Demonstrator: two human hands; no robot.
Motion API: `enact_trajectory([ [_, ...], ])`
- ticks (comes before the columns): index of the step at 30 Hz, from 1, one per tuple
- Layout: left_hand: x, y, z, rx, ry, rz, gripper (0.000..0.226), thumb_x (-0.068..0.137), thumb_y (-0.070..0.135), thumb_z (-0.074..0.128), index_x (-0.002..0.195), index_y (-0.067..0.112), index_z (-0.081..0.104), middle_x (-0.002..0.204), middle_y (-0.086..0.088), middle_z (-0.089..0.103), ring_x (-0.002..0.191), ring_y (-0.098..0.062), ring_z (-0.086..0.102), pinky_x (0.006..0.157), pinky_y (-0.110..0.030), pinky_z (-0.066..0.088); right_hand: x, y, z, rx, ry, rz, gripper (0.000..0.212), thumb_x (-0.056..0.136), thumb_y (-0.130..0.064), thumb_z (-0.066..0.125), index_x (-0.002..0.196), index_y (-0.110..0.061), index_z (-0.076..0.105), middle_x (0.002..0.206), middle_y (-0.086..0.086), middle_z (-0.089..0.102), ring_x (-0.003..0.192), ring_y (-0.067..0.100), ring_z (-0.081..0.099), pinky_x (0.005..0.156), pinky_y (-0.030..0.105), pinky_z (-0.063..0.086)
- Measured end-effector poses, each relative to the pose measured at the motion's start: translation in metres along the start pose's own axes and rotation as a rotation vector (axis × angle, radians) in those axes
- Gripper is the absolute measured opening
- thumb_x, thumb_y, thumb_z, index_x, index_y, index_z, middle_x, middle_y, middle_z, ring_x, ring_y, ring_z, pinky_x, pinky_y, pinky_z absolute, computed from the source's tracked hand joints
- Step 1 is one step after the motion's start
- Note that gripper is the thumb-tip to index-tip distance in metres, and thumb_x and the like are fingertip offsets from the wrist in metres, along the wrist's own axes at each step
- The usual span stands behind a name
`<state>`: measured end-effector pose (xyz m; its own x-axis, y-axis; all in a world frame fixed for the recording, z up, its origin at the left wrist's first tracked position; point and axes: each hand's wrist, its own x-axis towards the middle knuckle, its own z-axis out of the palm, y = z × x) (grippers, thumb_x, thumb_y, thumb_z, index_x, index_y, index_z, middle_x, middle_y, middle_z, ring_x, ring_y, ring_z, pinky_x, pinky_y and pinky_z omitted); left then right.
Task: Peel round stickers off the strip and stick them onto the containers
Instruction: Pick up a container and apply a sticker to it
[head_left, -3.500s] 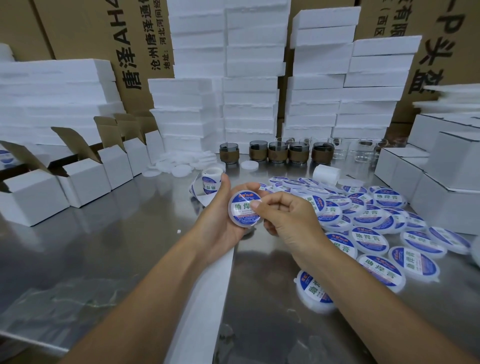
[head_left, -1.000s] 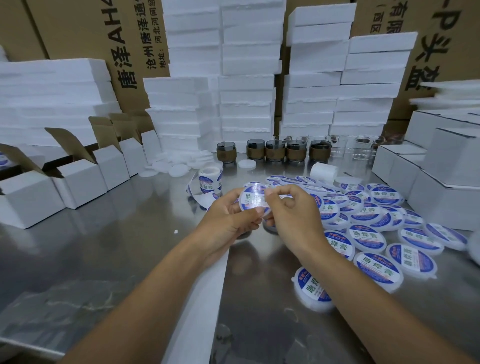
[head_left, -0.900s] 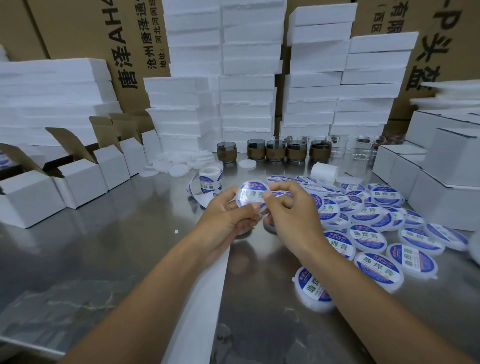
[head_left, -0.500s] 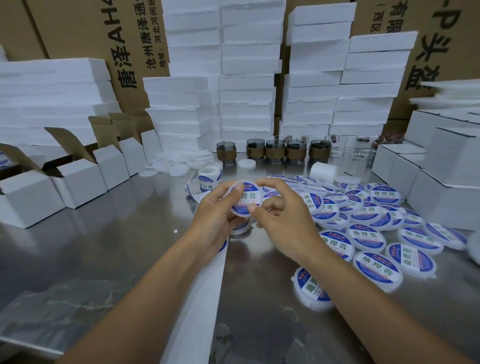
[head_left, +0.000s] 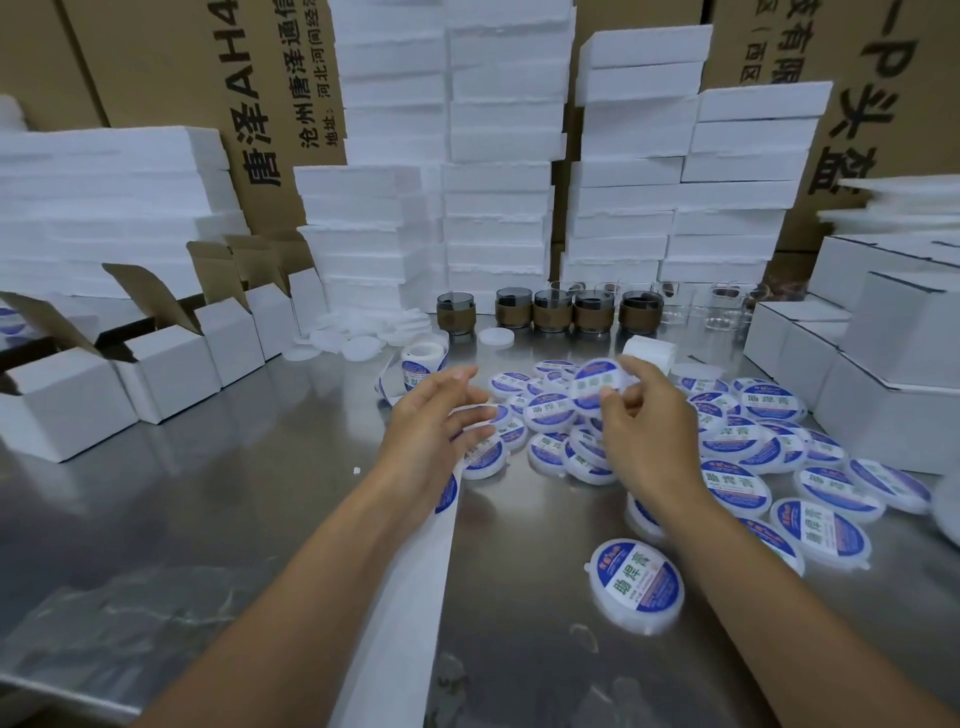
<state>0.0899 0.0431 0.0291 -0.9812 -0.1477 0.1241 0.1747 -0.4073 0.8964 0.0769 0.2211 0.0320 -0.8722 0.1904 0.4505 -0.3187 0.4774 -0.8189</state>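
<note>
My right hand (head_left: 641, 431) pinches a round white container (head_left: 595, 383) by its edge; a blue and white sticker covers its top, and it is blurred just above the pile. My left hand (head_left: 441, 415) hovers apart from it, fingers spread and holding nothing. The white backing strip (head_left: 400, 613) runs under my left wrist toward me, with one sticker (head_left: 447, 494) showing at the wrist. The sticker roll (head_left: 422, 364) stands beyond my left hand. Several stickered containers (head_left: 737, 483) lie heaped on the steel table, one (head_left: 636, 583) apart near the front.
Open white cartons (head_left: 171, 364) line the left side and closed white boxes (head_left: 883, 364) the right. Plain white lids (head_left: 358, 345), a row of brown-sleeved glass cups (head_left: 550, 312) and tall foam stacks (head_left: 498, 208) stand at the back.
Both hands held the container while the sticker went on. Now my left hand has let go and moved left, and my right hand carries the stickered container right, over the pile.
</note>
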Motion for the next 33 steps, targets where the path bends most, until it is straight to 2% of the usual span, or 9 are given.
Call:
enact_trajectory([
  [5,0.002,0.009,-0.005,-0.087,0.079,0.026,0.01,0.093,0.011,0.053,0.099,0.01,0.062,0.072,-0.004,0.058,0.061,-0.015,0.059,0.059,-0.023,0.053,0.001,0.012,-0.005,-0.271,0.016,0.035,0.045,0.094,-0.024,0.049,0.137,-0.016,0.038,0.104,0.012,0.065,0.091,0.026,0.06,0.068,0.03,0.043],
  [10,0.01,0.019,-0.013,-0.09,0.156,0.026,0.01,0.092,0.011,0.054,0.098,0.012,0.063,0.07,-0.003,0.058,0.065,-0.015,0.059,0.057,-0.022,0.054,-0.001,0.008,-0.003,-0.618,0.01,-0.054,0.038,0.095,-0.035,0.045,0.128,-0.017,0.043,0.095,0.006,0.066,0.088,0.023,0.059,0.059,0.028,0.034],
  [17,0.072,0.048,-0.052,0.029,0.337,0.077,0.009,0.094,0.01,0.052,0.092,0.013,0.06,0.076,-0.004,0.058,0.068,-0.016,0.059,0.057,-0.022,0.055,-0.001,-0.005,-0.003,-0.941,0.012,-0.25,0.038,0.094,-0.041,0.037,0.122,-0.018,0.05,0.095,0.0,0.066,0.09,0.019,0.06,0.066,0.029,0.038],
  [20,0.117,0.049,-0.08,0.299,0.512,0.084,0.013,0.094,0.015,0.055,0.103,0.008,0.061,0.083,-0.004,0.058,0.074,-0.017,0.059,0.064,-0.025,0.051,-0.003,-0.01,0.001,-1.036,-0.064,-0.293,0.037,0.095,-0.045,0.029,0.119,-0.025,0.049,0.102,-0.006,0.064,0.096,0.014,0.057,0.075,0.028,0.04],
  [23,0.153,0.042,-0.107,0.656,0.592,0.042,0.024,0.095,0.021,0.053,0.112,0.007,0.061,0.1,-0.006,0.059,0.095,-0.026,0.057,0.09,-0.034,0.048,-0.005,-0.012,0.004,-1.045,-0.091,-0.3,0.035,0.094,-0.045,0.027,0.116,-0.03,0.05,0.103,-0.009,0.063,0.098,0.013,0.056,0.081,0.028,0.041],
  [26,0.178,0.034,-0.12,0.893,0.533,0.004,0.018,0.095,0.023,0.052,0.09,0.009,0.062,0.104,-0.013,0.056,0.095,-0.026,0.051,0.085,-0.03,0.037,-0.003,-0.015,0.006,-1.044,-0.089,-0.313,0.022,0.085,-0.038,0.056,0.096,-0.021,0.063,0.082,-0.002,0.068,0.08,0.02,0.062,0.069,0.034,0.046],
  [28,0.192,0.028,-0.123,1.042,0.513,-0.034,0.032,0.095,0.028,0.051,0.107,0.0,0.062,0.12,-0.019,0.057,0.106,-0.033,0.053,0.091,-0.035,0.039,0.0,-0.008,0.008,-0.975,0.009,-0.356,0.023,0.062,-0.027,0.081,0.074,-0.013,0.068,0.059,0.004,0.064,0.057,0.025,0.062,0.053,0.034,0.049],
  [30,0.202,0.024,-0.125,1.157,0.533,-0.092,0.049,0.096,0.035,0.048,0.129,-0.001,0.052,0.137,-0.022,0.047,0.121,-0.039,0.046,0.102,-0.042,0.037,0.001,-0.004,0.01,-0.947,0.081,-0.421,0.025,0.053,-0.021,0.086,0.066,-0.01,0.068,0.052,0.006,0.061,0.05,0.028,0.061,0.048,0.035,0.05],
  [33,0.213,0.019,-0.126,1.367,0.546,-0.14,0.058,0.096,0.044,0.044,0.131,-0.001,0.047,0.14,-0.025,0.041,0.127,-0.04,0.039,0.104,-0.043,0.033,0.003,0.002,0.011,-0.914,0.172,-0.521,0.015,0.062,-0.019,0.08,0.066,-0.01,0.069,0.052,0.006,0.06,0.049,0.027,0.06,0.048,0.034,0.05],
])
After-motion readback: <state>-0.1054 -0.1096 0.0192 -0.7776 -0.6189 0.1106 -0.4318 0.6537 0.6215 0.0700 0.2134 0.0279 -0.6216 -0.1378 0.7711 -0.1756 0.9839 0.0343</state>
